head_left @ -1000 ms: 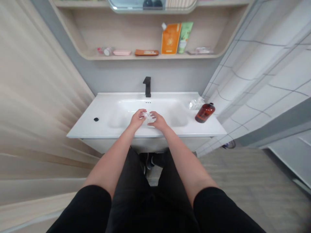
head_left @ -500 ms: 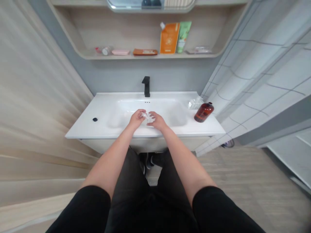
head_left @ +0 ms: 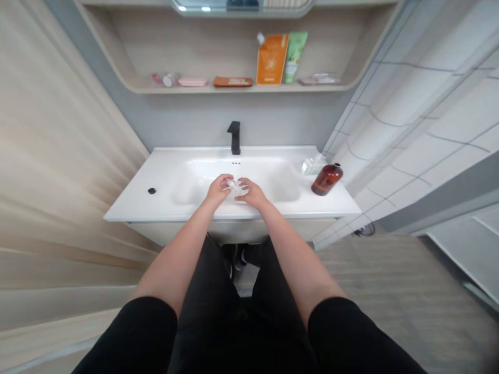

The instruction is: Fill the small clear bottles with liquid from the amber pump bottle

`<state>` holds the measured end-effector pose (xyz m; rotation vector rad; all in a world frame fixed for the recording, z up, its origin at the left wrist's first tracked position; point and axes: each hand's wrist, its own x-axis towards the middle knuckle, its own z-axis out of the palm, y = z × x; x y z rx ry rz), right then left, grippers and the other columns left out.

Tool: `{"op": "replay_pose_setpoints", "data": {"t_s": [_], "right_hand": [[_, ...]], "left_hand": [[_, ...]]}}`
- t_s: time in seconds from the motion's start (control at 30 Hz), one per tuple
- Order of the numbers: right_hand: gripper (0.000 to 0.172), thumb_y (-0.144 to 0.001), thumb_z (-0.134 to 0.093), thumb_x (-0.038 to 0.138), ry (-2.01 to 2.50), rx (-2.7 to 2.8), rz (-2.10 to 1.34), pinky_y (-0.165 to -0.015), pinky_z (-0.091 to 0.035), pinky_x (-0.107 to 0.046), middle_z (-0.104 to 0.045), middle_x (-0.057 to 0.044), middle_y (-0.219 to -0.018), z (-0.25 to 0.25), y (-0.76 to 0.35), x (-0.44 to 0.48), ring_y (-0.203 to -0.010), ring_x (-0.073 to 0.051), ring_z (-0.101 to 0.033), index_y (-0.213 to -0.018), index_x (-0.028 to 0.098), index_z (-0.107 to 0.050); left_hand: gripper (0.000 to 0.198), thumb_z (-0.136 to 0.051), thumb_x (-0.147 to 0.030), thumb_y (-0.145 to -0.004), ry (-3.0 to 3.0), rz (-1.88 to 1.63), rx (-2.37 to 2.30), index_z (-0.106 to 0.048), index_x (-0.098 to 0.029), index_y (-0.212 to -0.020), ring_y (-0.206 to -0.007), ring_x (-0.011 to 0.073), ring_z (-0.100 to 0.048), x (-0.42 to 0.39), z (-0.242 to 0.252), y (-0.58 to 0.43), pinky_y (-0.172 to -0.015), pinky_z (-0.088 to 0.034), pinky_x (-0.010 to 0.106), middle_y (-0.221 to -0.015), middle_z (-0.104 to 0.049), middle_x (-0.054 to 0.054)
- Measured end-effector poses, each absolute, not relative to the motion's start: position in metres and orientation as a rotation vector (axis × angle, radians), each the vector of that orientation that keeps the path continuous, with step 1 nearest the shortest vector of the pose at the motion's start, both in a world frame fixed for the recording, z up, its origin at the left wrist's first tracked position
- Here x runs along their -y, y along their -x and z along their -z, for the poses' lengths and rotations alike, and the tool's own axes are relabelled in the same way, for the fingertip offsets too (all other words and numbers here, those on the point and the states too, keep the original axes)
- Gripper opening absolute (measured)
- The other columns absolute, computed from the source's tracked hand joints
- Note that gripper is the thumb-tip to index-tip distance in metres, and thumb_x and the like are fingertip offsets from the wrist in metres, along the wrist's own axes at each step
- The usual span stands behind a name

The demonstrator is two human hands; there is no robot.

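Note:
Both of my hands meet over the front of the white sink basin [head_left: 187,174]. My left hand [head_left: 217,190] and my right hand [head_left: 251,192] have their fingers curled round a small whitish, partly see-through object [head_left: 236,188] held between them. I cannot make out what that object is. The black faucet [head_left: 234,137] stands at the back of the basin, a short way beyond my hands.
A brown bottle [head_left: 326,178] and a clear wrapped item [head_left: 312,165] sit on the counter at the right. A small black dot-like thing [head_left: 152,191] lies at the left. The shelf [head_left: 241,89] above holds an orange pouch [head_left: 272,59], a green tube [head_left: 295,57] and small items. Tiled wall at right.
My hands have stayed together over the basin, with only slight finger movement round the small object. The view has shifted a little.

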<state>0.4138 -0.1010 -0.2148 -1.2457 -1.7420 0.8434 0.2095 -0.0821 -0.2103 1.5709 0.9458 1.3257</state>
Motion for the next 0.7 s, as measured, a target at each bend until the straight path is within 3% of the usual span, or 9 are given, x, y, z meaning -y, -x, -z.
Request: {"op": "replay_pose_setpoints", "data": {"t_s": [0.4, 0.53, 0.7], "right_hand": [[0.085, -0.062, -0.102, 0.027, 1.25, 1.739, -0.838, -0.101, -0.062, -0.044, -0.077, -0.006, -0.126, 0.2171, -0.4143, 0.1002, -0.105, -0.026, -0.075, -0.141, 0.028, -0.069], [0.084, -0.064, -0.101, 0.029, 1.218, 1.712, -0.889, -0.101, -0.062, -0.044, -0.076, -0.007, -0.127, 0.2164, -0.4137, 0.1006, -0.106, -0.026, -0.075, -0.141, 0.027, -0.067], [0.086, -0.064, -0.1, 0.031, 1.2, 1.69, -0.921, -0.102, -0.062, -0.045, -0.076, -0.008, -0.129, 0.213, -0.4129, 0.1032, -0.107, -0.026, -0.075, -0.143, 0.028, -0.066]], "left_hand": [[0.043, -0.084, -0.028, -0.071, -1.549, -1.343, -0.989, -0.071, -0.023, -0.112, -0.108, 0.0272, -0.075, 0.0802, 0.2119, -0.2113, -0.103, -0.06, 0.047, -0.114, -0.078, 0.008], [0.038, -0.079, -0.029, -0.073, -1.547, -1.356, -0.941, -0.072, -0.024, -0.111, -0.116, 0.0278, -0.073, 0.08, 0.211, -0.2097, -0.11, -0.058, 0.049, -0.118, -0.077, 0.007], [0.048, -0.09, -0.037, -0.07, -1.591, -1.36, -1.071, -0.073, -0.025, -0.114, -0.108, 0.0257, -0.072, 0.0812, 0.2091, -0.21, -0.107, -0.057, 0.047, -0.113, -0.076, 0.006]]}}
